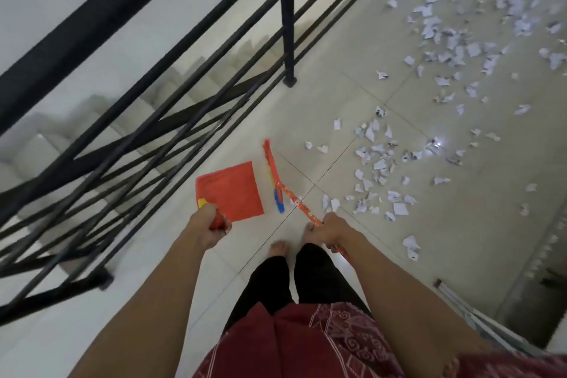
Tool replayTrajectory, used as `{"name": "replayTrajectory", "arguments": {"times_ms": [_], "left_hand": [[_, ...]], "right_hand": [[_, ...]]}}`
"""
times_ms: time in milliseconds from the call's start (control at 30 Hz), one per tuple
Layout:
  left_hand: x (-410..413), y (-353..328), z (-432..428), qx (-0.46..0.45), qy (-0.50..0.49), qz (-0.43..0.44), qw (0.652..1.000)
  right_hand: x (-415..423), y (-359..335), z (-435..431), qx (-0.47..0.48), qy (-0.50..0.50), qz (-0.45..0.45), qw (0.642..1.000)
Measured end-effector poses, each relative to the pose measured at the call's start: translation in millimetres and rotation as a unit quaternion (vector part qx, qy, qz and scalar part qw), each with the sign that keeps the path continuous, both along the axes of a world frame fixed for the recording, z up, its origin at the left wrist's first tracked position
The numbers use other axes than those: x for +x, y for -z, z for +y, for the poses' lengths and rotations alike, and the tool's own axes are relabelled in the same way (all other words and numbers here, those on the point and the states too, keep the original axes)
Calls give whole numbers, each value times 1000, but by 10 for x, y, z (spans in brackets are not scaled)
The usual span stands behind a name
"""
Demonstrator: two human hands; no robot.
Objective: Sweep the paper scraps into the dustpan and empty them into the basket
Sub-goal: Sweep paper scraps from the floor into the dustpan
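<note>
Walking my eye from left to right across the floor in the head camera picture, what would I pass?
Black stair railing → red dustpan → broom → paper scraps strewn over the tiles.

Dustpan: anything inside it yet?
No scraps show inside the dustpan. The paper scraps lie on the floor to its right, past the broom. The left hand gripping the handle hides its rear corner.
</note>
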State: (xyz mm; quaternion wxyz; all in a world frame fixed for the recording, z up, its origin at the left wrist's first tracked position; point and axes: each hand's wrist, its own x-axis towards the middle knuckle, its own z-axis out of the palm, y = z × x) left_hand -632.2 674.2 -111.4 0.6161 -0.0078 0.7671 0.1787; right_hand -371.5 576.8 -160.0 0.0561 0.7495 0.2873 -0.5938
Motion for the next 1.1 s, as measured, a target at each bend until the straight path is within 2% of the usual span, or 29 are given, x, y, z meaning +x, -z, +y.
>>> {"name": "replayTrajectory", "arguments": {"times_ms": [200, 333, 433, 667, 800, 900, 967, 1033, 1100], "left_hand": [[272, 51, -61, 10, -74, -23, 997], [524, 106, -59, 18, -78, -35, 996], [672, 134, -34, 19, -71, -49, 996], [922, 197, 170, 33, -5, -54, 998], [996, 210, 395, 34, 26, -58, 997], [1057, 204, 605, 29, 44, -63, 997], [1132, 186, 743, 23, 46, -66, 997], [1211, 174, 898, 20, 57, -65, 996], [1261, 188, 998, 13, 59, -65, 996]], "right_hand": [[148, -11, 71, 10, -64, -47, 997], [443, -26, 125, 20, -56, -94, 994], [656, -14, 186, 23, -11, -118, 993], [930, -36, 232, 36, 205, -90, 974], [853, -63, 441, 79, 306, -11, 949], [821, -95, 692, 68, 400, 101, 909], [820, -102, 840, 11, 370, 142, 918], [792, -83, 1006, -10, 335, 112, 936], [775, -33, 1207, 27, 336, 58, 940]]}}
